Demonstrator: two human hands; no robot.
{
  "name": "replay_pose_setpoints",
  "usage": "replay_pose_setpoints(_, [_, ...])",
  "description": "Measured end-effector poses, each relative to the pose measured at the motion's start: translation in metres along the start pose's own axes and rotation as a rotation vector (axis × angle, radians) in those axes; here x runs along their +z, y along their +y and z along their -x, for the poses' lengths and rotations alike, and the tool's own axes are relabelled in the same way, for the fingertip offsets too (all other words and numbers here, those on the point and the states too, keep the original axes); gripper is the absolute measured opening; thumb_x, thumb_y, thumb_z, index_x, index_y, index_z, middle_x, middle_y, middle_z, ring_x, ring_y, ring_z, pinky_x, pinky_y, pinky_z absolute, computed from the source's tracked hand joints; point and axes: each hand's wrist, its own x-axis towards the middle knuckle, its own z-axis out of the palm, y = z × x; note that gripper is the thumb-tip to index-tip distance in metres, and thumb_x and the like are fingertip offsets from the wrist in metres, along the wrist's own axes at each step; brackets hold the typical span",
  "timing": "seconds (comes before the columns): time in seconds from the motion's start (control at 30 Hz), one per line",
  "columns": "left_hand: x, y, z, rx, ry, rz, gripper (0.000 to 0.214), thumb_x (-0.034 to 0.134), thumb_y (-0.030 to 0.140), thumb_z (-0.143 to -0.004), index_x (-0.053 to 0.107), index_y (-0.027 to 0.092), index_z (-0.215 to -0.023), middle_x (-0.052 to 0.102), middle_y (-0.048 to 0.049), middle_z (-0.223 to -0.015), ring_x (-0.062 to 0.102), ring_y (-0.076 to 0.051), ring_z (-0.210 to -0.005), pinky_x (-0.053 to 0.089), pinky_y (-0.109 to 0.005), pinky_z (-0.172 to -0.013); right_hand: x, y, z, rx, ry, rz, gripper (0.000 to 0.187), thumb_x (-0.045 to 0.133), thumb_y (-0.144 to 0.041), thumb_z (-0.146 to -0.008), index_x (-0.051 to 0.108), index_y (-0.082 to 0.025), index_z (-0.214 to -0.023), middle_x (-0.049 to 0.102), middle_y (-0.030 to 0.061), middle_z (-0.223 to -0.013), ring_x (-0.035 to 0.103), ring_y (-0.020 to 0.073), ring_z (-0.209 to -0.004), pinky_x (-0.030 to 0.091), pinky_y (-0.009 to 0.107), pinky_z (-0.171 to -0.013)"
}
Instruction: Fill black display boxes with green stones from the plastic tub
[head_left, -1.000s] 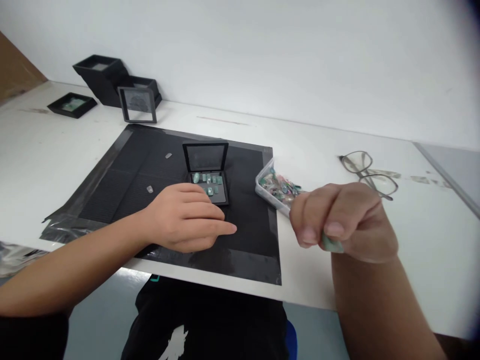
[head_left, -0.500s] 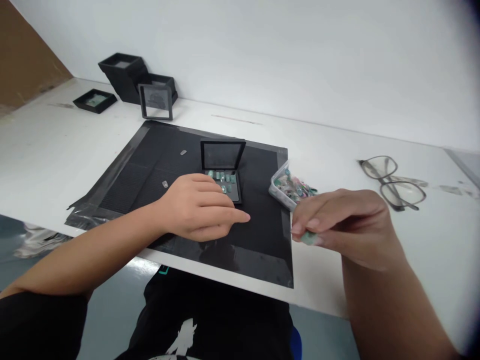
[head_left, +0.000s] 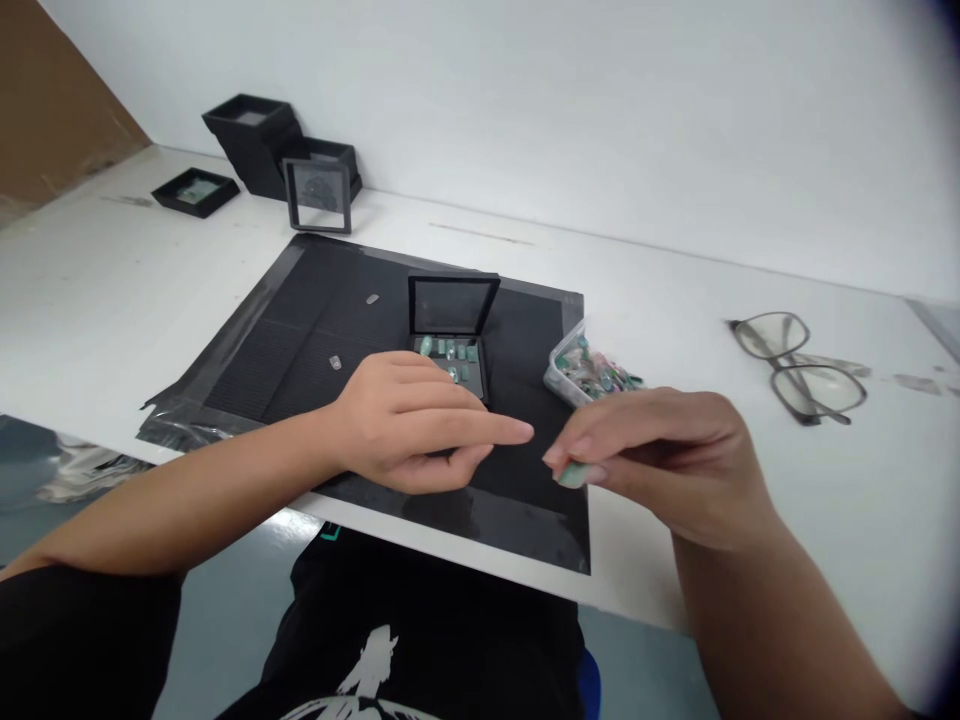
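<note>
Between the thumb and fingertips of my right hand is a green press-on nail, held above the right edge of the black mat. My left hand is over the mat, its index finger stretched toward that nail without touching it. The thumb is apart from the finger and nothing shows in this hand. Just behind it a black hinged case stands with its lid up. Several green press-on nails lie in rows inside; my left hand hides part of the case.
A clear plastic box full of mixed press-on nails is at the mat's right edge. Glasses lie farther right. Two small clear pieces rest on the mat's left. Black frames are stacked by the wall, with another frame lying left.
My right hand has moved left with the press-on nail, closer to my left hand. The left index finger has reached farther right, and its thumb has come apart from the fingers.
</note>
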Motion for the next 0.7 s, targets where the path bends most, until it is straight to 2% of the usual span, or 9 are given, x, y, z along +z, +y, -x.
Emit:
replay_pose_setpoints(0.13, [0.003, 0.003, 0.001, 0.029, 0.066, 0.05, 0.031, 0.073, 0.033, -0.083, 0.068, 0.021, -0.112, 0.075, 0.006, -0.073, 0.065, -0.007, -0.054, 0.051, -0.021, -0.051, 0.013, 0.007, 0.0, 0.139, 0.015, 0.001, 0.02, 0.073, -0.009, -0.084, 0.08, -0.025, -0.094, 0.077, 0.0009, -0.08, 0.069, 0.0124, -0.065, 0.055, 0.024, -0.055])
replay_pose_setpoints(0.3, [0.001, 0.001, 0.004, 0.082, -0.004, 0.044, 0.017, 0.076, 0.035, -0.085, 0.073, 0.028, -0.099, 0.075, 0.0106, -0.073, 0.066, -0.003, -0.052, 0.049, -0.019, -0.049, 0.02, 0.015, 0.0, 0.28, -0.04, -0.083, 0.012, 0.073, -0.016, -0.086, 0.078, -0.023, -0.093, 0.075, 0.0022, -0.082, 0.066, 0.0119, -0.064, 0.053, 0.024, -0.054])
replay_pose_setpoints(0.4, [0.001, 0.001, 0.004, 0.085, -0.02, 0.053, 0.016, 0.077, 0.038, -0.084, 0.074, 0.026, -0.095, 0.075, 0.01, -0.071, 0.066, -0.003, -0.052, 0.049, -0.019, -0.047, 0.021, 0.017, -0.001, 0.318, -0.078, -0.17, 0.011, 0.072, -0.016, -0.087, 0.078, -0.022, -0.093, 0.074, 0.0016, -0.08, 0.064, 0.0105, -0.062, 0.052, 0.023, -0.055])
replay_pose_setpoints(0.5, [0.001, 0.001, 0.004, 0.102, -0.041, 0.071, 0.014, 0.077, 0.033, -0.084, 0.074, 0.025, -0.095, 0.077, 0.0095, -0.075, 0.067, -0.003, -0.055, 0.051, -0.017, -0.05, 0.022, 0.018, -0.001, 0.357, -0.094, -0.23, 0.011, 0.07, -0.017, -0.089, 0.078, -0.022, -0.094, 0.075, 0.0021, -0.082, 0.065, 0.0105, -0.064, 0.052, 0.022, -0.056])
replay_pose_setpoints(0.6, [0.001, 0.001, 0.004, 0.045, -0.03, 0.093, 0.016, 0.076, 0.035, -0.085, 0.074, 0.024, -0.096, 0.076, 0.0084, -0.074, 0.068, -0.004, -0.055, 0.053, -0.017, -0.053, 0.025, 0.018, -0.001, 0.366, -0.071, -0.182, 0.008, 0.071, -0.018, -0.088, 0.077, -0.022, -0.093, 0.076, 0.0024, -0.081, 0.065, 0.0104, -0.063, 0.052, 0.022, -0.055])
replay_pose_setpoints(0.7, [0.001, 0.002, 0.003, -0.027, -0.033, 0.126, 0.019, 0.074, 0.039, -0.087, 0.073, 0.023, -0.098, 0.075, 0.0075, -0.069, 0.069, -0.005, -0.055, 0.054, -0.016, -0.053, 0.03, 0.017, -0.001, 0.316, 0.002, -0.054, 0.006, 0.073, -0.018, -0.086, 0.077, -0.021, -0.088, 0.075, 0.0026, -0.079, 0.065, 0.011, -0.062, 0.051, 0.022, -0.053])
